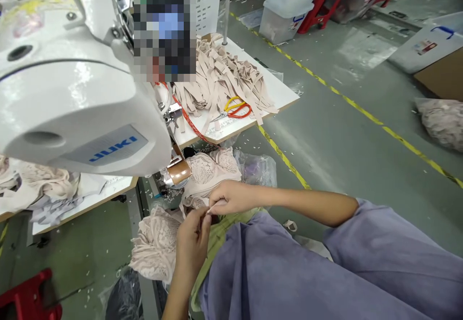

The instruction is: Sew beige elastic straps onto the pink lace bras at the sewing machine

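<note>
Close together, my left hand (pixel 193 237) and my right hand (pixel 231 197) pinch a thin pale fabric strip (pixel 216 205) between their fingertips. Where the strip leads below the fingers is hidden. Just beyond my right hand lies a beige lace bra (pixel 208 168), beside the rounded work arm (pixel 179 171) of a white sewing machine (pixel 83 107). To the left of my left hand hangs a bunched heap of beige lace garments (pixel 157 243). Green cloth (pixel 220 230) shows beneath my hands, over my lap.
Many cut beige strips (pixel 224 76) are heaped on a white table (pixel 285 90), with red-and-yellow-handled scissors (pixel 237 107) near its edge. More beige cloth (pixel 47 185) lies on the left tabletop. Plastic bins (pixel 285 16), a red stool (pixel 32 296) and yellow floor tape (pixel 336 90) surround the station.
</note>
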Demonstrator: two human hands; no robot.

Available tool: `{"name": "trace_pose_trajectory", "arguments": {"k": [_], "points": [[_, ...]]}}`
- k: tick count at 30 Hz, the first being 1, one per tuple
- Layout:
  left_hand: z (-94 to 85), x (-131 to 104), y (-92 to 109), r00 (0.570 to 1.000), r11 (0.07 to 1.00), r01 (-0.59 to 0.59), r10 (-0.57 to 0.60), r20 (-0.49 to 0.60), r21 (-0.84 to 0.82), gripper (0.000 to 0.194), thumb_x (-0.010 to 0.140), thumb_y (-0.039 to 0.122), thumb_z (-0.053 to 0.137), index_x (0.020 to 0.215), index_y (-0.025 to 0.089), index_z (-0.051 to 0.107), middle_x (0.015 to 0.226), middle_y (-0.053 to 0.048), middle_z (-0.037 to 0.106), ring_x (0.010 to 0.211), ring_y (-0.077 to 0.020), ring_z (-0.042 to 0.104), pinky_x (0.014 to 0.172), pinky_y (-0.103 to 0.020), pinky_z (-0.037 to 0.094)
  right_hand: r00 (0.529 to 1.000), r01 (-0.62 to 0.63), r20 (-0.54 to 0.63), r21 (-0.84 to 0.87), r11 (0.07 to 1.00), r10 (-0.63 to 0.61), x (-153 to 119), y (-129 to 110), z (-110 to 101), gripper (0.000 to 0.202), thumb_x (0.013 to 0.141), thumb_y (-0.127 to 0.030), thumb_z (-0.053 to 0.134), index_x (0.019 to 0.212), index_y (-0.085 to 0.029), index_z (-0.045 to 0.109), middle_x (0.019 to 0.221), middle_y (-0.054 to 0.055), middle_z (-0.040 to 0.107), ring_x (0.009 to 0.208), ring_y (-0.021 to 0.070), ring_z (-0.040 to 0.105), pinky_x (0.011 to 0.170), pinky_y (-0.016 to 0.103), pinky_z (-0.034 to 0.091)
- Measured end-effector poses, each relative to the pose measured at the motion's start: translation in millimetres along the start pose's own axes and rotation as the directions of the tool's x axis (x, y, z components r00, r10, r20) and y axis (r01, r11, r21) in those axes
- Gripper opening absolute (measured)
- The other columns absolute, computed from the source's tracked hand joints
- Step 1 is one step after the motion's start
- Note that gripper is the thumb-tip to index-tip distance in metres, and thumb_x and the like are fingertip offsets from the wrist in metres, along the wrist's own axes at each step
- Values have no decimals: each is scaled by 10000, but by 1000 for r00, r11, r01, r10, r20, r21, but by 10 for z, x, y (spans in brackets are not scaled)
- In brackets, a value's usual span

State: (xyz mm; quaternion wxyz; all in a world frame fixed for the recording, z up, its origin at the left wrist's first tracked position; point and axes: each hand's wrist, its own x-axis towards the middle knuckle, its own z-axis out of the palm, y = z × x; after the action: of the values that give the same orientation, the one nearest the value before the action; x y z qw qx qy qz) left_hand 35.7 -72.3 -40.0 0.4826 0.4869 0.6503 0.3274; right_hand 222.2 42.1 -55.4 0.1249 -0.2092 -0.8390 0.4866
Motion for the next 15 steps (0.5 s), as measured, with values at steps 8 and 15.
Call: {"name": "trace_pose_trajectory", "arguments": {"k": [8, 15], "points": [[3, 95, -175, 833, 655, 537, -315, 454, -532, 485, 769, 638, 693, 764, 158, 618, 491, 43, 492, 387, -61, 359, 416, -196, 264, 873, 275, -142, -647, 711, -467, 29, 86, 138, 300, 974, -370, 493, 792, -231, 687, 612, -21, 586, 578, 109, 520, 525, 270, 284], [-5, 59, -266, 952, 831, 304, -286, 110, -466, 416, 833, 583, 667, 829, 176, 578, 533, 70, 511, 385, -39, 308, 397, -170, 204, 868, -322, -493, -647, 691, -56, 181, 671, -1196, 326, 995, -160, 380, 1148, -111, 664, 1077, 143, 702, 942, 179, 625, 811, 315, 490]]}}
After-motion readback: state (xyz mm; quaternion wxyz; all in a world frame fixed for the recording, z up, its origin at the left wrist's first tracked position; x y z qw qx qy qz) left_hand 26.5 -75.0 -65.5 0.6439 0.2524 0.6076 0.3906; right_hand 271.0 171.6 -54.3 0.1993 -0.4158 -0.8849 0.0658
